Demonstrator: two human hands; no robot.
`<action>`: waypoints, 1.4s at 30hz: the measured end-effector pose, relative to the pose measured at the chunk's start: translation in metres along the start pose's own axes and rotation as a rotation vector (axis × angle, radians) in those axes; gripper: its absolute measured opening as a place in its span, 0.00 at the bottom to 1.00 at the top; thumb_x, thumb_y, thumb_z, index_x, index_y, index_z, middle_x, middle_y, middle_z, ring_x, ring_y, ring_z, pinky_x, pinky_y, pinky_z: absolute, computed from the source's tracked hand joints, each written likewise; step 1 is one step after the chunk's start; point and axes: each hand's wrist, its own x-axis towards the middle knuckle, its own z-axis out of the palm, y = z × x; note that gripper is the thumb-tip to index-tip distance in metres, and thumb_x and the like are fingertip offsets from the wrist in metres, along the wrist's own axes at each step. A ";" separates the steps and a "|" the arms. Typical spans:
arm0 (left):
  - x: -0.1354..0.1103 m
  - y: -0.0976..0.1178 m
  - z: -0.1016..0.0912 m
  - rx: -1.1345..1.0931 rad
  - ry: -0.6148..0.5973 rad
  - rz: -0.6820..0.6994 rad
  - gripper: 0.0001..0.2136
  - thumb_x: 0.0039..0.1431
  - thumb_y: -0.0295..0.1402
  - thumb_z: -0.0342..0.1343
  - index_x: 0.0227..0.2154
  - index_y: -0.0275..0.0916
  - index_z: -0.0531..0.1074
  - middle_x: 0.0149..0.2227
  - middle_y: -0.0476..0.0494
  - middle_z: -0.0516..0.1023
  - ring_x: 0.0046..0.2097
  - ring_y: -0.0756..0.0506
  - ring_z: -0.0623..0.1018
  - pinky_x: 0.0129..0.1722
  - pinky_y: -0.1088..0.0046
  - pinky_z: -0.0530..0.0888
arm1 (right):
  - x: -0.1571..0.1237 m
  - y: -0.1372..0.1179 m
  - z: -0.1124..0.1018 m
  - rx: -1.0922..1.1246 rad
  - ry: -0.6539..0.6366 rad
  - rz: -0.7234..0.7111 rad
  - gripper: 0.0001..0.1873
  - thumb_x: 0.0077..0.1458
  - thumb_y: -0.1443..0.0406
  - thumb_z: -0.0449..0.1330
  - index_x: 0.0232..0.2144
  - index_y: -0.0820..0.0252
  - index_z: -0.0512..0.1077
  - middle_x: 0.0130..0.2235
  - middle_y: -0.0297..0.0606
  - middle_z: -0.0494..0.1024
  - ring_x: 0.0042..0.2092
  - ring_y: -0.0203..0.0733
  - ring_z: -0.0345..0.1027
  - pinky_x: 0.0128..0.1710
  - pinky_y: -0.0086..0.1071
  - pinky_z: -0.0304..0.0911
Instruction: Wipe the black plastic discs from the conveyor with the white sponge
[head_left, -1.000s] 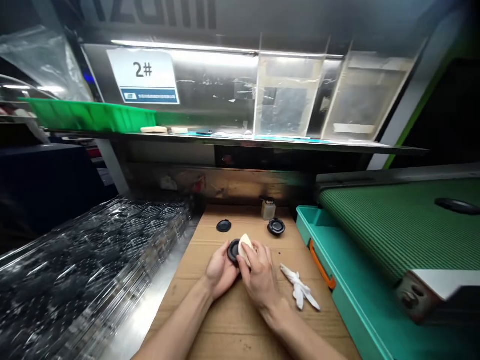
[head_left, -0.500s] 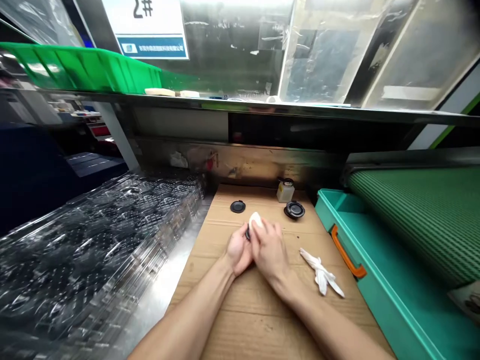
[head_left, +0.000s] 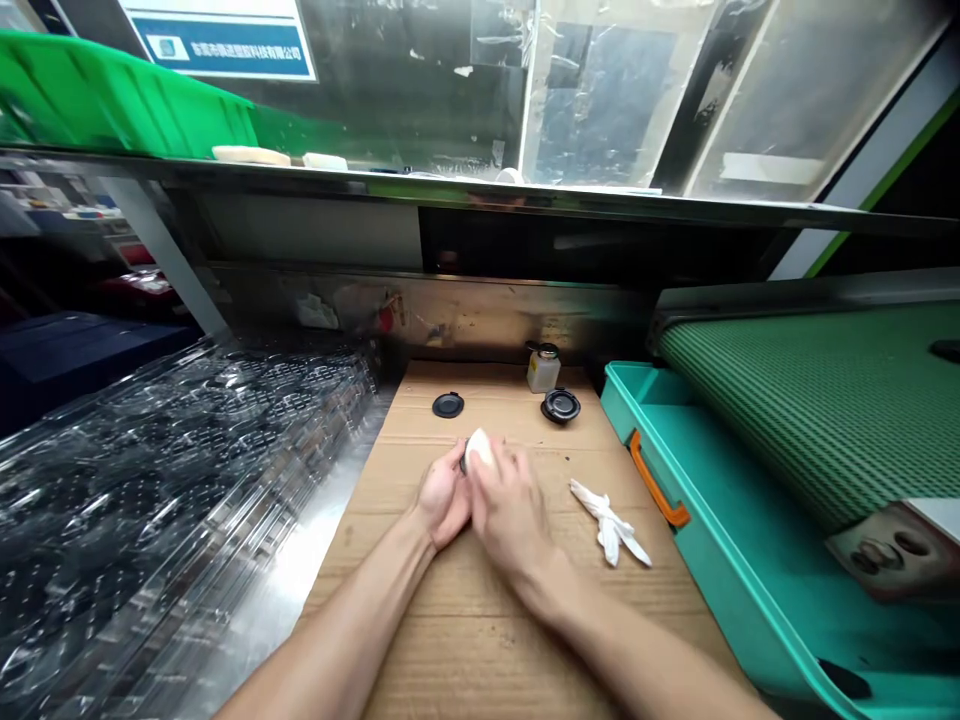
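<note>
My left hand (head_left: pixel 444 495) is closed around a small black round part (head_left: pixel 466 457), of which only an edge shows. In my right hand (head_left: pixel 510 505) is a white pad (head_left: pixel 480 449), pressed against that black part by the fingers. Both hands meet above a cardboard sheet (head_left: pixel 480 640). Beyond them lie a flat black lid-like disc (head_left: pixel 448 405) and, to the right, a thicker black round part (head_left: pixel 561 405). A small square bottle (head_left: pixel 544 370) with a dark cap stands behind the thicker part.
Right of my hands lies a crumpled white glove or cloth (head_left: pixel 611 522). A teal bin (head_left: pixel 705 560) with an orange handle (head_left: pixel 656 480) borders the cardboard, beside a green conveyor belt (head_left: pixel 817 400). Stacked clear plastic trays (head_left: pixel 172 500) fill the left. A metal shelf (head_left: pixel 450 185) crosses above.
The camera view has shifted, so everything sits further left and slightly higher. Both hands keep hold of the black part and white pad, with the pad tilted a little differently.
</note>
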 end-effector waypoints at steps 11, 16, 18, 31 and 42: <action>0.000 0.006 0.004 0.049 -0.018 0.100 0.14 0.67 0.34 0.45 0.45 0.31 0.73 0.51 0.32 0.76 0.53 0.40 0.75 0.54 0.61 0.73 | 0.011 0.032 -0.012 0.357 0.028 0.182 0.32 0.51 0.63 0.63 0.58 0.60 0.62 0.52 0.47 0.69 0.51 0.48 0.65 0.52 0.40 0.63; -0.001 0.000 0.004 0.062 -0.024 0.105 0.14 0.67 0.35 0.47 0.46 0.33 0.72 0.51 0.33 0.76 0.52 0.39 0.76 0.55 0.60 0.71 | 0.008 0.027 -0.015 0.502 -0.145 0.173 0.19 0.58 0.59 0.59 0.51 0.53 0.67 0.45 0.37 0.77 0.44 0.43 0.71 0.44 0.34 0.65; -0.001 -0.003 0.004 0.075 -0.038 0.115 0.14 0.66 0.35 0.49 0.47 0.33 0.72 0.50 0.34 0.76 0.52 0.39 0.76 0.56 0.60 0.70 | 0.010 0.024 -0.012 0.541 -0.091 0.156 0.14 0.61 0.60 0.55 0.48 0.54 0.69 0.45 0.36 0.77 0.43 0.41 0.72 0.44 0.33 0.64; 0.000 -0.004 0.002 0.110 -0.002 0.106 0.13 0.67 0.34 0.47 0.44 0.30 0.72 0.52 0.31 0.75 0.54 0.38 0.75 0.56 0.56 0.72 | 0.018 0.039 -0.021 0.248 -0.097 0.135 0.14 0.64 0.57 0.53 0.48 0.50 0.72 0.36 0.35 0.79 0.36 0.41 0.73 0.36 0.30 0.62; -0.001 0.004 0.000 0.083 -0.004 0.022 0.15 0.67 0.34 0.45 0.47 0.29 0.70 0.52 0.27 0.74 0.51 0.37 0.77 0.51 0.56 0.75 | 0.021 0.044 -0.023 -0.008 -0.057 0.283 0.17 0.66 0.53 0.49 0.52 0.47 0.69 0.37 0.38 0.79 0.34 0.45 0.73 0.34 0.32 0.60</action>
